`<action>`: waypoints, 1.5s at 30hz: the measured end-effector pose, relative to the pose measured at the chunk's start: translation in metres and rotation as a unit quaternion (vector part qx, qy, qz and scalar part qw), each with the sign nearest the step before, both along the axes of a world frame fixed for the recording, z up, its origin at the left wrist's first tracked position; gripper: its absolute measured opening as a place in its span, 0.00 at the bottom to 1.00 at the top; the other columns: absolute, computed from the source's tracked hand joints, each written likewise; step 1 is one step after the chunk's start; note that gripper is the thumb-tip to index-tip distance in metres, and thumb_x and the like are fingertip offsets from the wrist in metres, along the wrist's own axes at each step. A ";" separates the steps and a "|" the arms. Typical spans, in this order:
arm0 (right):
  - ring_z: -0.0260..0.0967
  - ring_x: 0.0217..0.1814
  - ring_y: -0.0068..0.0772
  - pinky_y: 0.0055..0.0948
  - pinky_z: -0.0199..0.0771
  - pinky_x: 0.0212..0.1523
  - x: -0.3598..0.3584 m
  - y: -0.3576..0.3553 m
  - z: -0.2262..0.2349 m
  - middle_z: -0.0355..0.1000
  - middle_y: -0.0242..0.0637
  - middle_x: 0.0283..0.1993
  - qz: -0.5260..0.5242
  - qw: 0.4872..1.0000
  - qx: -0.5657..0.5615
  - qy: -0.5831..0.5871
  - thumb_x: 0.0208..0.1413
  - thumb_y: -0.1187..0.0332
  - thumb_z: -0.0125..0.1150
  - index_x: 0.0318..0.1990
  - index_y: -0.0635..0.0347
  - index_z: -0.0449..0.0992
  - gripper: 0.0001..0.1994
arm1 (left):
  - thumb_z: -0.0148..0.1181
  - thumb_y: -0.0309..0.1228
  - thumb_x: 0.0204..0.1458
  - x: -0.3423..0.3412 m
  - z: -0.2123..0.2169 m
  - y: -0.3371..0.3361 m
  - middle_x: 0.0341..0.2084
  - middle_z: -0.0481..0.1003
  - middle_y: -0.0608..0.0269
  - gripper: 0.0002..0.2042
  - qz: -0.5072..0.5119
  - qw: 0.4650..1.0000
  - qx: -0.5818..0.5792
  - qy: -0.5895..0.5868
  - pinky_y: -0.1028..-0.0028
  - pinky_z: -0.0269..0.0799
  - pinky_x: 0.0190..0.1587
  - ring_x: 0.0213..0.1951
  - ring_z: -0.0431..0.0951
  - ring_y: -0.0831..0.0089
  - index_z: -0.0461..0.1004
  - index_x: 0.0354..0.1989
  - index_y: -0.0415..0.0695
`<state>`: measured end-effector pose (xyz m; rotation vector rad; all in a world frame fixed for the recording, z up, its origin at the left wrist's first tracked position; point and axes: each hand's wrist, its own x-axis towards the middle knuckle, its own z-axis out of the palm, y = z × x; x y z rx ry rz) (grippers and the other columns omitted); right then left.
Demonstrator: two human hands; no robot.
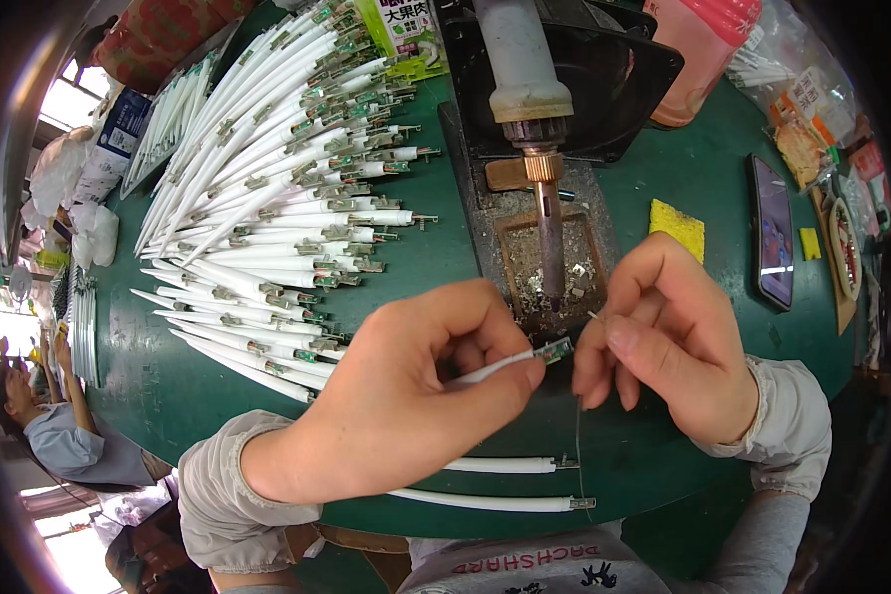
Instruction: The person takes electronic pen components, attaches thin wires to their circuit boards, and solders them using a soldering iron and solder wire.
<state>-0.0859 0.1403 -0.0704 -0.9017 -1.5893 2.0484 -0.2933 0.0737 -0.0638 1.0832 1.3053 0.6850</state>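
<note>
Now our left hand [416, 381] pinches a white tube [487, 371], left of the soldering iron [544, 173], right hand [678, 346] clamped on thin wire [578, 436], right of the iron.

Bright and fairly even over the green tabletop [653, 475], with windows [91, 83] along the left rim blown out to white. Sharp enough on the left hand [396, 386] and right hand [685, 342], softly shaded beneath each. Bowed by the fisheye toward the edges, softer at far left, black in the corners.
</note>
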 end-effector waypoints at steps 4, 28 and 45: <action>0.66 0.23 0.18 0.15 0.62 0.21 0.001 0.001 -0.003 0.68 0.37 0.28 0.049 0.990 0.120 -0.048 0.56 0.71 0.53 0.36 0.63 0.58 0.09 | 0.57 0.21 0.50 0.001 0.005 0.006 0.24 0.70 0.70 0.04 0.021 0.999 -0.030 -0.001 0.84 0.63 0.30 0.27 0.69 0.87 0.68 0.30 0.39; 0.64 0.24 0.17 0.16 0.64 0.24 -0.006 0.001 -0.011 0.66 0.35 0.28 0.010 0.981 0.194 -0.013 0.52 0.75 0.56 0.36 0.63 0.60 0.10 | 0.57 0.18 0.48 -0.006 0.001 0.003 0.27 0.70 0.66 0.04 0.033 0.998 0.057 0.002 0.84 0.62 0.30 0.28 0.68 0.85 0.68 0.29 0.37; 0.64 0.26 0.16 0.15 0.64 0.26 -0.008 0.001 -0.014 0.64 0.33 0.31 0.051 0.969 0.240 -0.040 0.51 0.79 0.56 0.40 0.67 0.63 0.11 | 0.58 0.19 0.48 -0.003 -0.007 0.004 0.26 0.72 0.68 0.04 0.015 0.999 0.029 -0.005 0.85 0.66 0.33 0.29 0.70 0.86 0.68 0.30 0.37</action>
